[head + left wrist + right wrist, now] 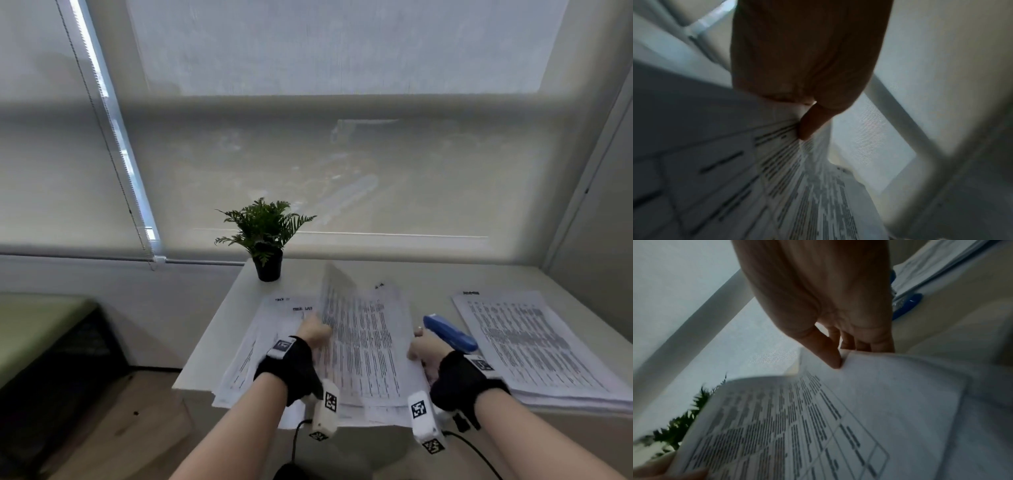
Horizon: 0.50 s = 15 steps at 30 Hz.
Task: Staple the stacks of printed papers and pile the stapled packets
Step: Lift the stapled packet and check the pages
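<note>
Wrists: both are wearing black straps with white camera units, hanging nearest the head camera at the front edge of the table (219,318).
Left hand (313,330): its grip is closing on the left edge of a lifted sheaf of papers (363,339), thumb on top and the other fingers hidden behind; the left wrist view is showing the thumb (807,125) pressing onto printed lines.
Right hand (423,346): its grip is pinching the right edge of the same sheaf, thumb (826,350) on the page and the fingers curling under it.
Sheaf: it is being held up off the table between the 2 hands, its left side tilting upward and blurring.
Pile under the sheaf (270,329): loose printed pages are lying fanned and uneven on the left part of the table, some overhanging the front edge.
Right stack (527,339): another stack of printed pages is lying well apart, on the right side of the table.
Stapler (450,333): blue, lying untouched between the sheaf and the right stack, just beside the right hand.
Plant (265,236): a small potted fern is standing at the back of the table.
Progress: I cannot tell whether any packet is stapled yet. This sheaf probably needs squaring, then stapling, then piling; the other pages are waiting.
</note>
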Motion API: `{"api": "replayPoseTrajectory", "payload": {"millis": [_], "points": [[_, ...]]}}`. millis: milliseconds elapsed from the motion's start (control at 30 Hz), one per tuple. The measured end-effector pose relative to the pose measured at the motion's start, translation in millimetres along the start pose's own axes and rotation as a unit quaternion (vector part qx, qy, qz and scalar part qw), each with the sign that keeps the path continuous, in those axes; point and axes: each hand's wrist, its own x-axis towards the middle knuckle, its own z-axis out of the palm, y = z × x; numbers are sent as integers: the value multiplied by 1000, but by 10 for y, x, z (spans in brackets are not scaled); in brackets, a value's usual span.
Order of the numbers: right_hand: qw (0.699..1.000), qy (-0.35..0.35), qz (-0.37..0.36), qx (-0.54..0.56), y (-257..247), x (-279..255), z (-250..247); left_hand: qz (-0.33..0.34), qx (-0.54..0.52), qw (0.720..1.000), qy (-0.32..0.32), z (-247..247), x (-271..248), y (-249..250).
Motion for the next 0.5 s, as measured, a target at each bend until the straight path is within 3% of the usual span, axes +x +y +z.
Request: {"api": "replayPoseTrajectory", "payload": {"millis": [133,267,367,500], "points": [[984,-32,-16,172,-264,-283,-141,82,-155,984,13,-140,16,112],[934,-79,-160,309,-726,-464,-196,173,-211,959,74,-299,-48,300],[908,-110,-224,338,-943,-523,-139,232,-193,944,134,-331,-86,376],[907,-113,-250,321,-1046,-592,-26,257,-211,922,198,-351,-175,401]]}}
